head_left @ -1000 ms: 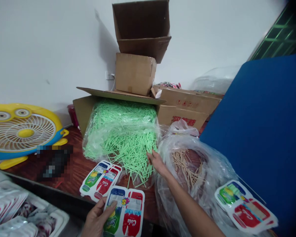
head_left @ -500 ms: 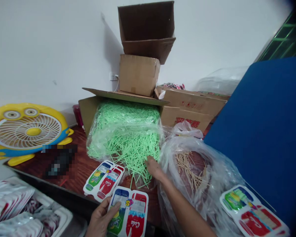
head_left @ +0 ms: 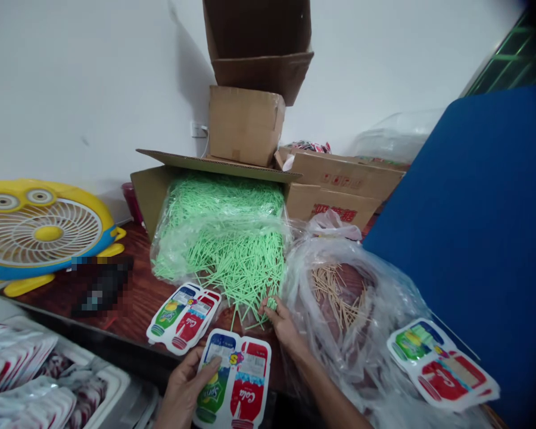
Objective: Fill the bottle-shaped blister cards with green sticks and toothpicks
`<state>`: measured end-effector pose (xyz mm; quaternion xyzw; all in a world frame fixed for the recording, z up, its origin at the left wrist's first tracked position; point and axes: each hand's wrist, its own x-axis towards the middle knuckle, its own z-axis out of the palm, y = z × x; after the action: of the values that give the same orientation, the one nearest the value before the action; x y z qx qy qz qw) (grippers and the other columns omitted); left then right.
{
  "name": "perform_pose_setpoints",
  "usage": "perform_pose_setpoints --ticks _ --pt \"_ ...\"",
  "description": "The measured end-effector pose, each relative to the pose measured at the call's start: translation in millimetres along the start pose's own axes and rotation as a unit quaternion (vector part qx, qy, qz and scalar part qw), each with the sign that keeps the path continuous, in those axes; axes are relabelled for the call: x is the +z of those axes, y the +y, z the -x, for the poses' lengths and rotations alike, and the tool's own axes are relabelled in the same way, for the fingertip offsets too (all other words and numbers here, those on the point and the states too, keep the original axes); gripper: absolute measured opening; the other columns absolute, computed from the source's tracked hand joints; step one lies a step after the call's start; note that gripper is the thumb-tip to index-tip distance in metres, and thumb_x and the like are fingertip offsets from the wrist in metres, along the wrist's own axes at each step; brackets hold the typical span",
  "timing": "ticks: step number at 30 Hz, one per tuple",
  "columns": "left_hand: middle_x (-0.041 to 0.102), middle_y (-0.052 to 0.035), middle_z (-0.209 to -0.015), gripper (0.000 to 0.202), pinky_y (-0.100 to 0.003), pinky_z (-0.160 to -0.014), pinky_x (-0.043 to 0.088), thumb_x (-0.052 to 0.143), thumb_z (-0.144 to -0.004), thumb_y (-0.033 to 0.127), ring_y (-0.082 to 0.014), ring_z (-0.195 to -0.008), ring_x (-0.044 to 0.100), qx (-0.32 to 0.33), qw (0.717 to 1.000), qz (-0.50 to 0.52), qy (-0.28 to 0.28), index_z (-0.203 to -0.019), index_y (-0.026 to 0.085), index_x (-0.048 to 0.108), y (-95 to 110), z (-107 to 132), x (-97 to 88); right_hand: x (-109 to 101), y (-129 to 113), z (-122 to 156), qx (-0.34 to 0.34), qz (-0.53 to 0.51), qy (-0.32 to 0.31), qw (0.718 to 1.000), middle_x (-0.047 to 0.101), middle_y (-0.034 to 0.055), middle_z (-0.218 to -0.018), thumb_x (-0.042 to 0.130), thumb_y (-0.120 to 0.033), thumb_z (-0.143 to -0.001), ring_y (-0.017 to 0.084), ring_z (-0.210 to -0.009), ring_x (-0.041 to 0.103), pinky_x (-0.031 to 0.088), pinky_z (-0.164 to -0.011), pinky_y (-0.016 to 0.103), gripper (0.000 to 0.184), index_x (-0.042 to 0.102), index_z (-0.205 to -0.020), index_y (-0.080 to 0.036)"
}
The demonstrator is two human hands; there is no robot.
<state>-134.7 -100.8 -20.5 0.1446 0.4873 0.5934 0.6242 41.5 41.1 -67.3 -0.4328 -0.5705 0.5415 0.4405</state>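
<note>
My left hand [head_left: 184, 388] grips a bottle-shaped twin drink pouch [head_left: 236, 381], green and red, by its left edge near the bottom of the view. My right hand [head_left: 280, 320] rests at the near edge of a heap of green sticks [head_left: 232, 256], fingers pinched on a few of them. The sticks spill from a clear plastic bag inside a tipped cardboard box [head_left: 154, 190]. Another twin pouch [head_left: 184, 317] lies flat on the wooden table, just left of my right hand.
A clear bag holding wooden sticks [head_left: 337, 292] sits right of my right hand. A further pouch [head_left: 442, 364] lies on plastic at the right, below a blue panel [head_left: 473, 226]. A yellow fan [head_left: 40, 229] stands left. Trays of packets [head_left: 31, 375] fill the lower left. Stacked cartons [head_left: 245, 119] rise behind.
My right hand has drawn back toward me along the edge of the green sticks and closed on a few. The left hand keeps hold of the pouch. The camera tilted down slightly.
</note>
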Motion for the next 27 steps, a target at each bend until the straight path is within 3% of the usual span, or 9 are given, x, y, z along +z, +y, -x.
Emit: perform_pose_setpoints --ticks 5,8,12,18,23,27 --pt "0.076 -0.0060 -0.069 0.035 -0.034 -0.056 0.056 0.084 -0.059 0.027 -0.0278 -0.059 0.072 0.001 1.000 0.005 0.005 -0.088 0.015 0.067 0 3 1.8 2 -6 -4 -0.011 -0.043 0.017 0.999 0.063 0.0005 -0.068 0.064 -0.041 -0.074 0.019 -0.071 0.054 0.040 -0.074 0.031 0.021 0.060 -0.072 -0.021" --pt "0.076 -0.0049 -0.066 0.035 -0.034 -0.057 0.056 0.085 -0.057 0.025 -0.0270 -0.059 0.071 0.001 1.000 0.001 0.004 -0.085 0.015 0.068 -2 1 1.7 1 -13 -9 -0.005 -0.102 0.031 0.994 0.063 0.0000 -0.066 0.063 -0.044 -0.075 0.019 -0.067 0.057 0.043 -0.072 0.033 0.024 0.061 -0.078 -0.021" --pt "0.074 -0.0042 -0.063 0.032 -0.031 -0.055 0.054 0.087 -0.052 0.028 -0.0249 -0.056 0.069 0.008 1.000 -0.028 -0.003 -0.074 0.015 0.069 -10 -4 -2.1 -2 -21 -13 0.033 -0.241 0.058 0.968 0.065 0.0018 -0.074 0.068 -0.043 -0.072 0.020 -0.067 0.062 0.048 -0.061 0.033 0.030 0.060 -0.090 -0.021" --pt "0.069 -0.0024 -0.055 0.032 -0.026 -0.049 0.051 0.087 -0.052 0.035 -0.0184 -0.047 0.063 -0.005 0.998 -0.066 -0.020 -0.070 0.016 0.068 -23 -8 -2.7 -7 -28 -10 0.068 -0.395 0.091 0.912 0.066 0.0030 -0.080 0.073 -0.025 -0.069 0.021 -0.078 0.066 0.055 -0.067 0.036 0.021 0.060 -0.085 -0.022" --pt "0.068 -0.0022 -0.055 0.031 -0.026 -0.051 0.050 0.084 -0.055 0.039 -0.0174 -0.047 0.061 -0.020 0.994 -0.093 -0.046 -0.066 0.015 0.068 -14 0 14.3 -8 -31 -4 0.062 -0.459 0.101 0.881 0.066 0.0016 -0.080 0.072 -0.016 -0.069 0.019 -0.082 0.067 0.056 -0.079 0.037 0.019 0.061 -0.083 -0.021" --pt "0.068 -0.0030 -0.056 0.027 -0.025 -0.052 0.049 0.081 -0.061 0.038 -0.0187 -0.051 0.062 -0.018 0.987 -0.143 -0.072 -0.066 0.014 0.069 -13 5 20.3 -11 -31 -2 0.048 -0.456 0.102 0.883 0.063 -0.0008 -0.074 0.073 -0.017 -0.069 0.017 -0.076 0.065 0.057 -0.079 0.036 0.020 0.061 -0.084 -0.022"
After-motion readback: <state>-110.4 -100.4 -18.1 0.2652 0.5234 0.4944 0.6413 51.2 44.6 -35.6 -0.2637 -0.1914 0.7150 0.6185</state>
